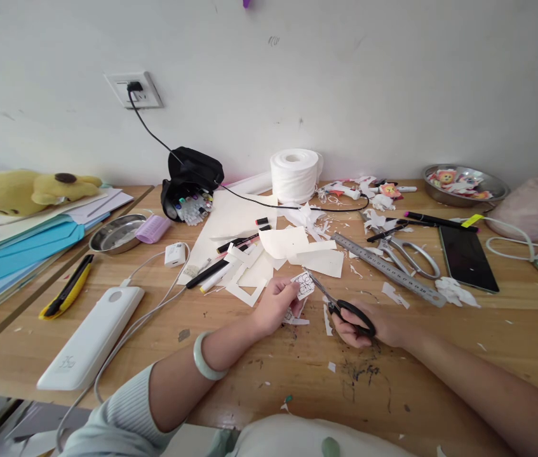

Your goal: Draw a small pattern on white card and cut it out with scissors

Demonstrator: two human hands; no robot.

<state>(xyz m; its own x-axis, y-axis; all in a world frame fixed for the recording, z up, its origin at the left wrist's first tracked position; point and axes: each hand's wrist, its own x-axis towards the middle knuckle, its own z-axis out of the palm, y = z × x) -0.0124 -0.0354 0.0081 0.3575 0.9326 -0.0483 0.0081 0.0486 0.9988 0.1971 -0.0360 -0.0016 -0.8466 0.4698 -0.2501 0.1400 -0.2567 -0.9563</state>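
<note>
Between the thumb and fingers of my left hand point(277, 306) is a small piece of white paper point(304, 285) with a black line drawing on it. My right hand point(361, 325) grips black-handled scissors point(340, 306), fingers through the handles. The blade tips lie at the paper's upper right edge; whether the blades are parted is hard to make out. Just under my left hand lies another drawn paper piece point(292, 315). A thin paper strip point(328, 319) rests on the table between my hands.
Ahead lie paper offcuts point(292, 244), markers point(206, 273), a steel ruler point(387, 270) and silver scissors point(409, 257). A tissue roll point(295, 178) stands by the wall. Left are a power bank point(91, 336) and a yellow cutter point(66, 289); right, a phone point(469, 257) and a metal bowl point(466, 198).
</note>
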